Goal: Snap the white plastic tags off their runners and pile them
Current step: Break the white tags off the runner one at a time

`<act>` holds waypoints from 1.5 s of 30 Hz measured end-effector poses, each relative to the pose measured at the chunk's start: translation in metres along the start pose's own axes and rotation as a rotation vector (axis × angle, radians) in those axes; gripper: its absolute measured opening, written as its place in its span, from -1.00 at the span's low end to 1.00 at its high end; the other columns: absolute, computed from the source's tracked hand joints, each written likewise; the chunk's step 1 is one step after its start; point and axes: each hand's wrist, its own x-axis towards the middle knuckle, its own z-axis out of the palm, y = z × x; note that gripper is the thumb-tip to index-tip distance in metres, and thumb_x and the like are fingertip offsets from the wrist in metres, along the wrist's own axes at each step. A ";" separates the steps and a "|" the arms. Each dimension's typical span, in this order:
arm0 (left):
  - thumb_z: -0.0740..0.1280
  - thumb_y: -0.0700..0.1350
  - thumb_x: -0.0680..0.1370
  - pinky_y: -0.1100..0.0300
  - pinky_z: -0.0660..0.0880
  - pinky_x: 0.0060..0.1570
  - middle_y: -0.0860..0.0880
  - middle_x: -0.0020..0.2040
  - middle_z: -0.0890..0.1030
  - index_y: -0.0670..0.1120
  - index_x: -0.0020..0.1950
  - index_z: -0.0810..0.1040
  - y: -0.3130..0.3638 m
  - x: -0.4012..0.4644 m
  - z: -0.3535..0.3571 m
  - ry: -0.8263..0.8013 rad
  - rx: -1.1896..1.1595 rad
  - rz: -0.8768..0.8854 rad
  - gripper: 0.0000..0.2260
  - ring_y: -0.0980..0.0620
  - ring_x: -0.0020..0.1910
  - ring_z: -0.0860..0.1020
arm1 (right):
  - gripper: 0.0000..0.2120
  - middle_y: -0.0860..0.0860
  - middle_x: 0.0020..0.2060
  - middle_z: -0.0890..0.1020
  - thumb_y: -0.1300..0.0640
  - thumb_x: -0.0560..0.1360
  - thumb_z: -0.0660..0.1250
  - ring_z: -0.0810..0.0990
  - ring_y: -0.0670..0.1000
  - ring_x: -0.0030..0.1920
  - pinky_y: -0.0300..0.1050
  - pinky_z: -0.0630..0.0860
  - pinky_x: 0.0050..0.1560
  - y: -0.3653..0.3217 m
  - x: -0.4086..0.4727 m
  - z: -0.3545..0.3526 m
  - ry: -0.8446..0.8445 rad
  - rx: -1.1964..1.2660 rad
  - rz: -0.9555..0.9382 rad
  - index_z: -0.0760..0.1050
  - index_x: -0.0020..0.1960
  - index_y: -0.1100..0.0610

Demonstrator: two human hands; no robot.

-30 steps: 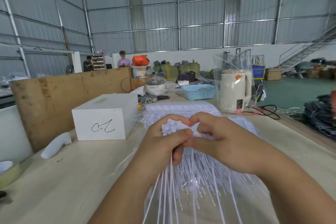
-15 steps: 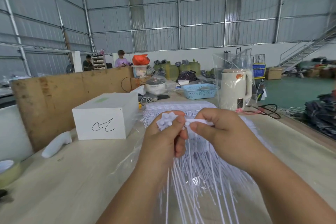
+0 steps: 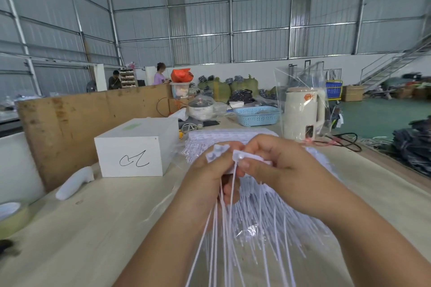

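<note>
Above tag pile: both hands pinch tags; box well left.

Pale wooden table carrying, left to right: tape roll at the edge, white handheld device, white box with a black scribble, heap of white tags on clear film, blue basket, cream kettle, black cable

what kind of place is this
Probably a warehouse or small factory floor: corrugated metal walls, stuffed green sacks along the far wall, and a worktable spread with white tags.
</note>
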 end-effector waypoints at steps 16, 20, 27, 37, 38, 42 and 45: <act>0.40 0.12 0.45 0.35 0.20 -0.55 0.00 -0.38 0.48 0.07 -0.10 0.65 -0.004 -0.008 0.003 -0.189 -0.061 0.014 -0.85 0.13 -0.55 0.32 | -0.72 0.10 -0.27 0.65 0.06 0.41 0.48 0.37 0.01 -0.41 -0.16 0.30 -0.42 -0.005 -0.002 -0.008 0.054 0.062 0.168 0.37 -0.11 -0.11; 0.38 0.12 0.43 0.34 0.22 -0.52 0.00 -0.38 0.50 0.09 -0.12 0.65 -0.003 -0.008 -0.003 -0.166 0.064 0.062 -0.85 0.10 -0.53 0.34 | -0.73 0.19 -0.23 0.64 0.04 0.42 0.48 0.35 0.00 -0.41 -0.14 0.29 -0.38 -0.002 -0.002 -0.005 0.026 -0.005 0.151 0.36 -0.17 -0.04; 0.48 0.02 0.28 0.37 0.22 -0.55 -0.03 -0.42 0.53 0.04 -0.14 0.63 -0.004 -0.007 -0.007 -0.241 0.151 0.133 -0.80 0.10 -0.60 0.35 | -0.73 0.09 -0.29 0.64 0.20 0.41 0.45 0.60 0.09 -0.24 0.25 0.53 -0.08 0.006 0.000 0.001 0.038 -0.092 0.057 0.34 -0.26 0.09; 0.34 -0.19 0.36 0.34 0.23 -0.56 -0.08 -0.43 0.49 0.02 -0.24 0.60 0.001 -0.003 -0.006 -0.036 0.055 0.154 -0.88 0.06 -0.61 0.30 | -0.87 0.05 -0.36 0.55 0.00 0.49 0.39 0.50 0.18 -0.30 0.25 0.49 -0.14 0.003 -0.004 -0.020 -0.131 -0.149 0.148 0.54 -0.17 0.03; 0.35 -0.18 0.36 0.34 0.23 -0.56 -0.07 -0.43 0.49 0.03 -0.24 0.61 0.002 -0.004 -0.006 -0.031 0.057 0.145 -0.89 0.06 -0.61 0.30 | -0.82 0.02 -0.40 0.50 0.04 0.53 0.37 0.46 0.12 -0.33 0.23 0.49 -0.15 0.004 -0.004 -0.017 -0.133 -0.184 0.139 0.51 -0.23 0.05; 0.52 -0.16 0.34 0.37 0.24 -0.55 -0.06 -0.46 0.49 0.04 -0.27 0.62 0.008 -0.005 -0.007 0.022 0.075 0.153 -0.87 0.08 -0.62 0.31 | -0.71 -0.15 -0.49 0.39 0.10 0.56 0.35 0.37 -0.11 -0.44 -0.16 0.34 -0.36 0.006 -0.001 -0.008 -0.075 -0.151 0.084 0.42 -0.34 -0.02; 0.41 -0.18 0.47 0.37 0.24 -0.57 -0.04 -0.48 0.49 0.04 -0.30 0.62 0.009 -0.006 -0.002 0.129 0.041 0.184 -0.82 0.09 -0.60 0.32 | -0.73 -0.13 -0.50 0.35 0.10 0.55 0.35 0.32 -0.09 -0.46 -0.25 0.26 -0.43 0.005 -0.001 -0.002 0.052 -0.122 0.033 0.44 -0.32 0.01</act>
